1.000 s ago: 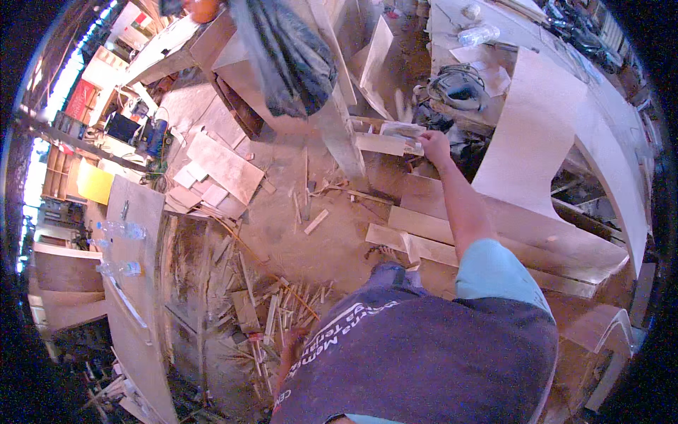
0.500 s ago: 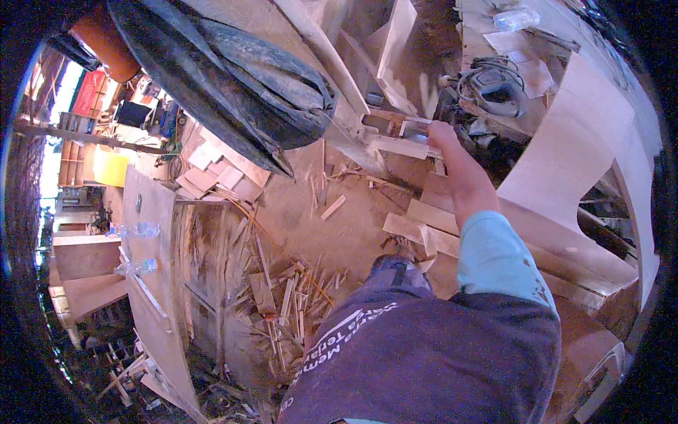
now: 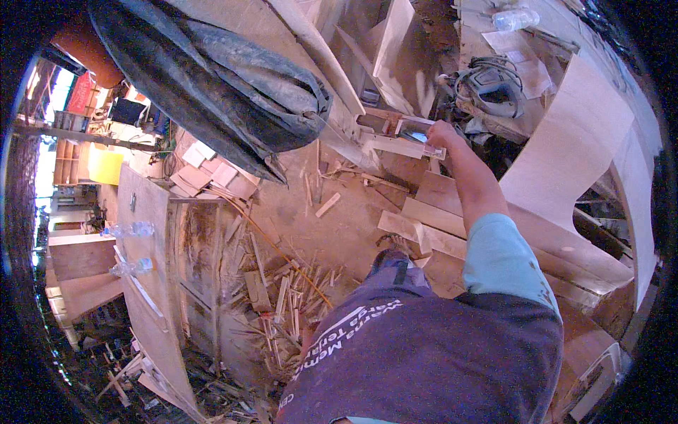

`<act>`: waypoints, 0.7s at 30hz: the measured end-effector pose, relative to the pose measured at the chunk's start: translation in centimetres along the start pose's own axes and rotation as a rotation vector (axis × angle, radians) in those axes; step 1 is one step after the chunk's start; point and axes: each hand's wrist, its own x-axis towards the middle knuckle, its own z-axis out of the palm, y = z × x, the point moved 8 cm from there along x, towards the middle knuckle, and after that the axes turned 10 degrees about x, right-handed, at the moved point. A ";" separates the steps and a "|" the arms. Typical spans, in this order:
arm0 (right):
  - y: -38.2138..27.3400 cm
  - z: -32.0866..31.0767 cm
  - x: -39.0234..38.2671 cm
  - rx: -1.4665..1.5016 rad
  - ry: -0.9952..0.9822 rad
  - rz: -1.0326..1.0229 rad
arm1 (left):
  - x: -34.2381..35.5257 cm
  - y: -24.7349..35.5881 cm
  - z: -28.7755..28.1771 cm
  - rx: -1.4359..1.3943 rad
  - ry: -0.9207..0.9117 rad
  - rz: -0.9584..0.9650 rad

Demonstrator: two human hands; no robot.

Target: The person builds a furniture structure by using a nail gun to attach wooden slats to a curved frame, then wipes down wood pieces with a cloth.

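My right hand (image 3: 441, 136), at the end of a bare forearm with a turquoise sleeve, reaches forward to a small open wooden frame (image 3: 402, 146). Its fingers look closed at the frame's right end, by a pale metallic strip; what they grip is hidden. A bluish patch shows inside the frame beside the fingers. Just left of it hangs a large dark cloth bag (image 3: 233, 78), gathered at its lower end. Right of the hand, a grey power tool with a coiled cord (image 3: 498, 92) rests on a wooden board. My left hand is out of sight.
Stacked boards (image 3: 445, 212) lie below my right arm, and a curved plywood sheet (image 3: 565, 134) stands at the right. Wood scraps (image 3: 286, 304) litter the floor, crossed by an orange cord (image 3: 272, 244). At the left, plastic bottles (image 3: 133, 266) sit on a wooden panel (image 3: 152, 283).
The view has shifted slightly. My right hand stays at the frame and its wrist has bent a little; more of the frame's lower rail and a bluish patch now show.
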 end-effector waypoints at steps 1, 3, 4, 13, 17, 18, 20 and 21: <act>0.2 -0.1 -0.3 0.012 -0.020 0.011 | 0.0 0.0 -0.1 -0.001 0.004 0.002; 0.3 -0.4 -0.8 0.165 -0.019 -0.001 | 0.2 0.1 0.1 0.000 0.002 0.007; 0.8 -0.7 -0.9 0.240 -0.013 -0.005 | 0.3 0.4 0.1 -0.001 0.000 0.014; -0.9 -1.3 -1.8 0.110 0.031 -0.183 | 1.2 1.1 0.8 0.002 -0.013 0.045; -1.1 -3.0 -3.6 0.160 0.212 -0.131 | 1.6 0.9 1.1 0.000 -0.020 0.057; -1.0 -3.4 -4.4 0.257 0.235 -0.146 | 1.6 0.7 1.3 -0.003 -0.024 0.060; -0.6 -4.3 -4.8 0.390 0.288 -0.157 | 2.0 0.7 1.5 -0.019 -0.021 0.081; -0.1 -4.5 -4.7 0.427 0.315 -0.155 | 2.0 0.7 1.4 -0.029 -0.016 0.098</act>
